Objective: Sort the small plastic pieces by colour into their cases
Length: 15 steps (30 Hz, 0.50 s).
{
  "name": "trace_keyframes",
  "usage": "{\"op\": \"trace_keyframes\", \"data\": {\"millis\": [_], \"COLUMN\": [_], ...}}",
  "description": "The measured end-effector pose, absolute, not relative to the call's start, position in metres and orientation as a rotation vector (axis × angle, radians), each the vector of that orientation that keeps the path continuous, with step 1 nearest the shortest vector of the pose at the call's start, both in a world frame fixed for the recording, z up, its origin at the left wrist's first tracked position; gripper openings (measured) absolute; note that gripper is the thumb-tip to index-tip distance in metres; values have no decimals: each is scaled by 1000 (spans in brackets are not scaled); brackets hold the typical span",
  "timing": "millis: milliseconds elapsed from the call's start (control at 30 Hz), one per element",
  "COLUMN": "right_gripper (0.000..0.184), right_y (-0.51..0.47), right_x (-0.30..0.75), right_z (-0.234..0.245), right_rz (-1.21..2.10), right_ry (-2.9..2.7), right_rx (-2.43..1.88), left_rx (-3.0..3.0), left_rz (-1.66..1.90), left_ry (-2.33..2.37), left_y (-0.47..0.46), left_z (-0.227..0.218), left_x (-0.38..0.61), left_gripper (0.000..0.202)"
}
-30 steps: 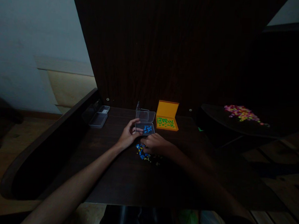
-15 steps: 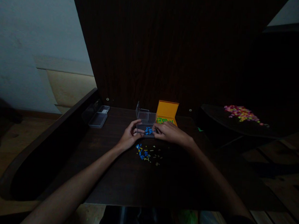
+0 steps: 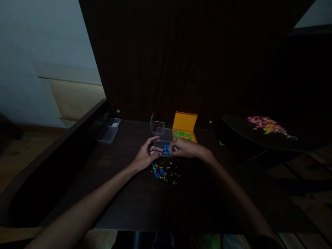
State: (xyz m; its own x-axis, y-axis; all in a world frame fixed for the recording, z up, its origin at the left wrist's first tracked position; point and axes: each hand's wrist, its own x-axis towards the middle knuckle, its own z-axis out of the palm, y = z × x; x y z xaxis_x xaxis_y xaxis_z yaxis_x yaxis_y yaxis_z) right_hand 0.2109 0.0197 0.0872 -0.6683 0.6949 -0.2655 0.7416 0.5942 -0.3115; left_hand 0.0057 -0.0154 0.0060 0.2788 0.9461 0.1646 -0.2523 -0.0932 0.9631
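Note:
On a dark wooden table [image 3: 139,205], both hands grip a small clear plastic box [image 3: 162,143] that holds blue pieces [image 3: 166,149]. My left hand [image 3: 144,157] clasps its left side with curled fingers. My right hand [image 3: 185,148] pinches its right side. Just in front of the hands lies a loose scatter of blue and yellow pieces [image 3: 163,172]. Behind my right hand an open orange box [image 3: 185,126] with green pieces stands with its lid up.
Another clear box [image 3: 109,130] lies open at the table's left rear, beside a dark raised side rail [image 3: 56,152]. A heap of pink and yellow pieces [image 3: 267,125] sits on a dark surface to the right. A dark panel rises behind the table.
My right hand left the loose pieces near the table's middle and went up to the clear box's right side. My left hand stayed on the box.

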Motion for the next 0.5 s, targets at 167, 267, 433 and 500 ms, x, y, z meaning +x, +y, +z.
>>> {"op": "trace_keyframes", "data": {"millis": [167, 267, 433, 500], "right_gripper": [17, 19, 24, 27], "right_y": [20, 18, 12, 10], "right_x": [211, 213, 216, 215], "right_z": [89, 94, 105, 107], "right_rz": [-487, -448, -456, -456], "right_ry": [2702, 2732, 2787, 2780], "right_rx": [1248, 1256, 1194, 1159], "left_rx": [1252, 1260, 1285, 1291], "left_rz": [1184, 1188, 1204, 1214], "left_ry": [746, 745, 774, 772], "left_y": [-15, -15, -14, -13], "left_z": [5, 7, 6, 6], "left_x": [6, 6, 5, 4], "left_gripper": [64, 64, 65, 64]}}
